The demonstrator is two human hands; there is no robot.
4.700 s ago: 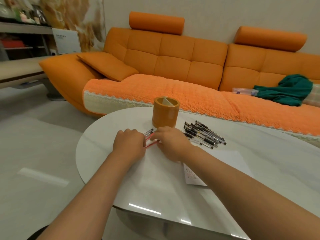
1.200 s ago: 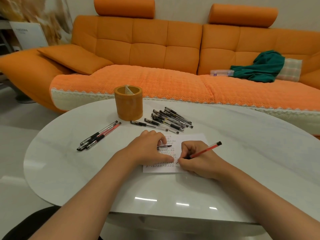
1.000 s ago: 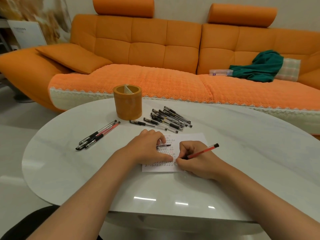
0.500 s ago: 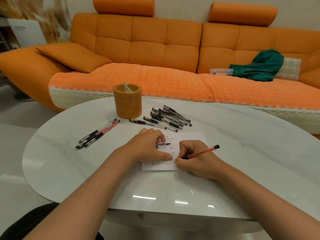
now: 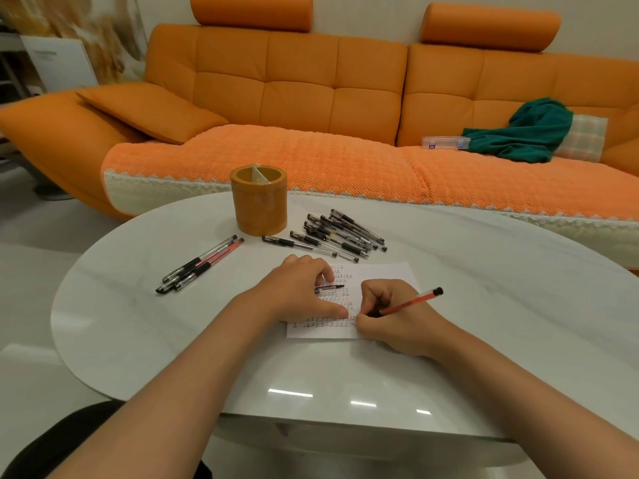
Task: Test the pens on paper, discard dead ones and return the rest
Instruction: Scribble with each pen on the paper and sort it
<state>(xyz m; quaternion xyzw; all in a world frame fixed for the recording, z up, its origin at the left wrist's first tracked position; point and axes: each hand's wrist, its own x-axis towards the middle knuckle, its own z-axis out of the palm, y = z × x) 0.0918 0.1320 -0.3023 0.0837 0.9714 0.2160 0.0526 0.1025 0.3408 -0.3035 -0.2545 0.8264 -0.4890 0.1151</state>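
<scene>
My right hand (image 5: 390, 314) grips a red pen (image 5: 411, 301) with its tip down on the white paper (image 5: 390, 273), which carries rows of written marks. My left hand (image 5: 299, 293) rests on the paper's left part, thumb pressing near the bottom rows, fingers curled round a black pen cap (image 5: 328, 288). Several black pens (image 5: 340, 235) lie in a pile beyond the paper. Another small group of pens (image 5: 202, 264), black and red, lies to the left. The orange pen holder (image 5: 259, 200) stands behind them.
The white oval table (image 5: 501, 305) ends close to an orange sofa (image 5: 311, 108). On the sofa lie a clear plastic case (image 5: 446, 142) and a green cloth (image 5: 529, 133). The floor (image 5: 31, 271) drops away on the left.
Since 4.7 s ago both hands left the pens by the holder and came to the paper with the red pen. Over the last second the right hand only shifted slightly while writing.
</scene>
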